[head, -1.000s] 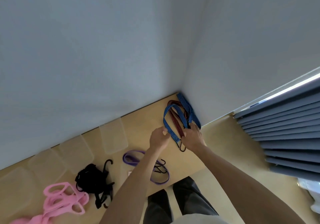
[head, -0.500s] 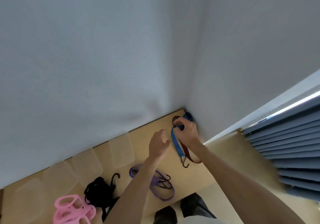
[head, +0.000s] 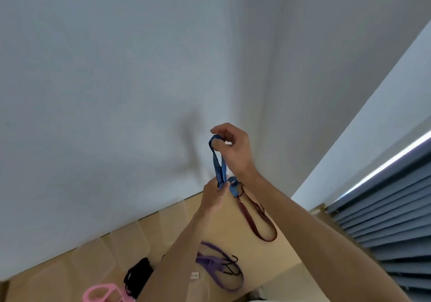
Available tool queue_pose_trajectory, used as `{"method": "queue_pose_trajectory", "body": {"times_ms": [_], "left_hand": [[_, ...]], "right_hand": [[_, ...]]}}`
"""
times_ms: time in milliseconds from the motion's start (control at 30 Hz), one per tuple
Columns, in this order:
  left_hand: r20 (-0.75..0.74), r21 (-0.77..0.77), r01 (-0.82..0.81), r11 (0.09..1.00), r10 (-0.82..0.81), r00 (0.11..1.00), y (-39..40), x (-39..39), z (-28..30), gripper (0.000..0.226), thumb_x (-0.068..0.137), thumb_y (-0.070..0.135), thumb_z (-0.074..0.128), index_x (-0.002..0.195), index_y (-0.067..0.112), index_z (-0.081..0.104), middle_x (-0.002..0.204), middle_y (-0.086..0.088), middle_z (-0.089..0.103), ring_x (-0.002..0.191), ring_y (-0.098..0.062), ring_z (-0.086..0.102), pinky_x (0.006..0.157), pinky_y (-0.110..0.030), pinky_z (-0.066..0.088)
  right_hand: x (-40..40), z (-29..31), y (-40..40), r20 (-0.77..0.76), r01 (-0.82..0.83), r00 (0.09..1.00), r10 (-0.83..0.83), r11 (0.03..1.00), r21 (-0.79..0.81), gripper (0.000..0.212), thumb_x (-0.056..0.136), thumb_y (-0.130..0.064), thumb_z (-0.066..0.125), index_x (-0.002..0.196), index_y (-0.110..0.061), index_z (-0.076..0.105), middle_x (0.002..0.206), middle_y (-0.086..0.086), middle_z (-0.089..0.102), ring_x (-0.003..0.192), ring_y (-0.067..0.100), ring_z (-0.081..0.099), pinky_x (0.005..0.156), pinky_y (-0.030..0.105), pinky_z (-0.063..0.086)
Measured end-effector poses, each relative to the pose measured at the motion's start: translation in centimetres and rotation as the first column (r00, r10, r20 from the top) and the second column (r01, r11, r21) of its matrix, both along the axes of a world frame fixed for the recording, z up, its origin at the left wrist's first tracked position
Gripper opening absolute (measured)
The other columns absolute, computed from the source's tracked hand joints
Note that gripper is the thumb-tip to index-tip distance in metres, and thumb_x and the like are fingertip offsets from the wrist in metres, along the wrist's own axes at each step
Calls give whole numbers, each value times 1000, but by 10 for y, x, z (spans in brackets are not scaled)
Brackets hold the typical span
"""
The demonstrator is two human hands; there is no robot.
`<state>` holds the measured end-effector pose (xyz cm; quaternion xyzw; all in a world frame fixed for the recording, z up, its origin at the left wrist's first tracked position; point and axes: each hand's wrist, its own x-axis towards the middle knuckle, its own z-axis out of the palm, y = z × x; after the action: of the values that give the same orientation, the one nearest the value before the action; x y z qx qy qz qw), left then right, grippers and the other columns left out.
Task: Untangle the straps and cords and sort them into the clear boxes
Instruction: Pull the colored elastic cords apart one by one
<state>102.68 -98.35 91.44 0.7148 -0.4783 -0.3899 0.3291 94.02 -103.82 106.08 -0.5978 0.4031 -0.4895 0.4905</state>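
Note:
A blue striped cord [head: 218, 161] is lifted above the wooden table [head: 235, 234], in front of the wall. My right hand [head: 233, 149] pinches its upper loop. Below it, my left hand [head: 213, 194] grips both strands of the same cord. A dark red cord [head: 254, 220] hangs tangled from the blue cord's lower end and loops down toward the table. Several clear boxes [head: 130, 243] stand in a row along the wall on the left.
A purple strap [head: 219, 266] with black hooks lies near the table's front edge. A black cord bundle [head: 137, 273] and pink straps [head: 102, 293] lie at the lower left. Grey-blue blinds [head: 384, 220] fill the right side. A small white piece [head: 194, 275] lies by the purple strap.
My right hand has raised the blue cord from the table corner to well above it. My left hand has closed on its strands. The red cord came up with it.

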Motion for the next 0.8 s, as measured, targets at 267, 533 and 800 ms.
{"method": "queue_pose_trajectory", "body": {"times_ms": [267,533,800], "left_hand": [[-130,21,-304,952,304,944,21,61,16,8,95,5,59,92,2,65,88,-18,69,79,-27,64,67,-32,51],[-260,-131,-276,952,236,936,20,85,55,19,86,1,70,87,19,68,77,-9,72,64,-19,63,62,-33,49],[-294,-255,-137,957,59,954,8,75,110,33,83,-4,61,90,25,75,86,-5,76,80,-20,73,67,-36,61]], "right_hand": [[-24,-83,4,-255,412,904,-344,862,297,17,96,-9,50,105,-11,65,94,12,72,88,31,68,81,52,56],[-29,-133,33,-482,443,855,-191,752,487,43,91,-1,40,129,-12,57,124,9,65,92,17,58,77,29,46],[12,-74,29,-180,-286,922,343,916,282,39,80,-31,69,118,-37,63,111,-16,71,103,-1,65,88,20,47]]}}
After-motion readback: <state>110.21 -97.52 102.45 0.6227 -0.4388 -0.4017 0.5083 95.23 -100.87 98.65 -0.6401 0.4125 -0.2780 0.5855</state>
